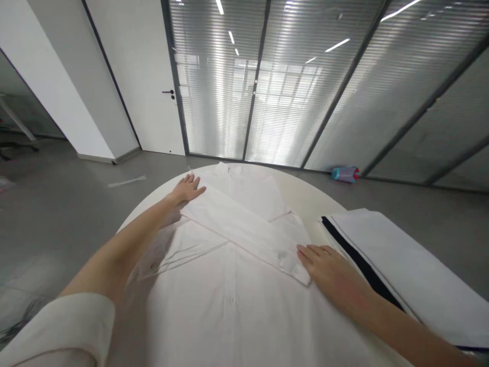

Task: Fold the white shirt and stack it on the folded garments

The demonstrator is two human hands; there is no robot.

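Note:
A white button-up shirt (229, 285) lies spread on a round white table (305, 196), collar at the far edge. One sleeve (244, 229) is folded diagonally across its body. My left hand (187, 189) lies flat with fingers spread on the shoulder end of that sleeve, near the table's far left. My right hand (330, 272) rests flat, fingers stretched out, at the cuff end of the sleeve on the right side of the shirt. Neither hand grips anything.
A stack of folded white cloth with a dark layer (401, 275) lies on the table's right side. A blue and pink bottle (345, 174) lies on the grey floor by the glass wall. A white door (153, 76) stands behind.

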